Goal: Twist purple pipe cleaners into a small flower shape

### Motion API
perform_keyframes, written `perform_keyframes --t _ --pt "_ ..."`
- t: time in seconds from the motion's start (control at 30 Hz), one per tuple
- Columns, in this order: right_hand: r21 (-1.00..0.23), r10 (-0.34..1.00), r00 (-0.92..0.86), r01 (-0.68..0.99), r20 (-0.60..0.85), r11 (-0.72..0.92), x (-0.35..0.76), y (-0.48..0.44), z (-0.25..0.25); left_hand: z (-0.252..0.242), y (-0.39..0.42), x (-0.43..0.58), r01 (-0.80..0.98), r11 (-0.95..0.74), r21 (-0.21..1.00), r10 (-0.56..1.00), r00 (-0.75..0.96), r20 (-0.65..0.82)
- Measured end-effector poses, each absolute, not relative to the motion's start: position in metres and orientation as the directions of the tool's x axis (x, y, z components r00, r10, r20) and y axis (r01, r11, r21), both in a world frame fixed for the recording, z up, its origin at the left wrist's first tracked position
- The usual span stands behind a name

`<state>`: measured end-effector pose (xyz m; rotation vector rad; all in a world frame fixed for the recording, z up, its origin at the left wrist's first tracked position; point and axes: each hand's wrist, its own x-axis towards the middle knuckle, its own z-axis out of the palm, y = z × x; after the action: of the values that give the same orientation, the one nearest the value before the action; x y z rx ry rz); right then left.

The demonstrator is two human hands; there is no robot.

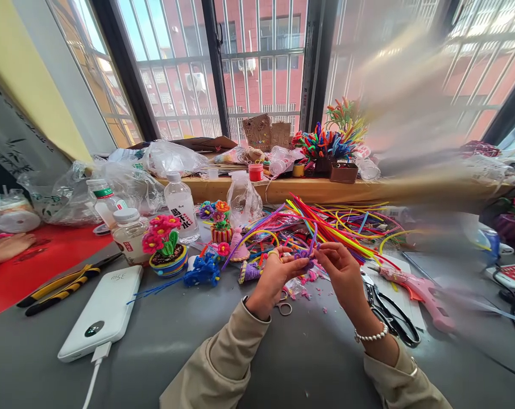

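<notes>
Both hands meet above the middle of the grey table around a purple pipe cleaner (314,237), whose free end stands up between them. My left hand (278,272) is closed with fingers and thumb pinching its bent, looped part. My right hand (337,264) pinches the same pipe cleaner from the right. Below them lie small scissors (285,307) and pink fluff scraps. Left of my hands stand a small purple pipe-cleaner pot (249,272), a blue pipe-cleaner piece (202,269) and a pink cone-shaped figure (239,245).
Loose colourful pipe cleaners (329,224) spread behind my hands. Pliers (389,312) and a pink glue gun (428,295) lie right. Left are a white power bank (106,309), yellow-black pliers (65,284), a flower pot (167,261) and bottles (181,207). Another person's hand (10,247) rests far left.
</notes>
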<state>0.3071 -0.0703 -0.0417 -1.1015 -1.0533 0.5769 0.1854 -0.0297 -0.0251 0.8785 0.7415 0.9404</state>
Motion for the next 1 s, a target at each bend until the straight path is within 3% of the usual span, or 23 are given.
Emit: perform_keyframes --t 0.13,0.23,0.37,0.77,0.9,1.0 --pt "-0.742 0.705 0.345 0.55 0.62 0.383 0.311 -0.077 -0.04 -0.026 -0.028 0.185 -0.391 0.318 0.864 0.897 0.419 -0.141" --pt "-0.579 0.658 0.212 0.705 0.722 0.409 0.314 -0.079 -0.039 -0.027 -0.027 0.184 -0.4 0.316 0.86 0.898 0.418 -0.135" --pt "-0.446 0.629 0.088 0.78 0.772 0.438 0.317 -0.079 -0.038 -0.027 -0.027 0.184 -0.415 0.305 0.857 0.906 0.403 -0.127" --pt "-0.247 0.605 -0.092 0.856 0.791 0.453 0.325 -0.075 -0.043 -0.027 -0.027 0.184 -0.386 0.294 0.874 0.906 0.405 -0.126" --pt "-0.298 0.625 -0.08 0.827 0.776 0.476 0.324 -0.077 -0.041 -0.027 -0.027 0.184 -0.385 0.311 0.869 0.902 0.407 -0.143" --pt "-0.491 0.682 0.068 0.746 0.728 0.45 0.321 -0.078 -0.035 -0.029 -0.026 0.183 -0.401 0.326 0.856 0.89 0.437 -0.134"
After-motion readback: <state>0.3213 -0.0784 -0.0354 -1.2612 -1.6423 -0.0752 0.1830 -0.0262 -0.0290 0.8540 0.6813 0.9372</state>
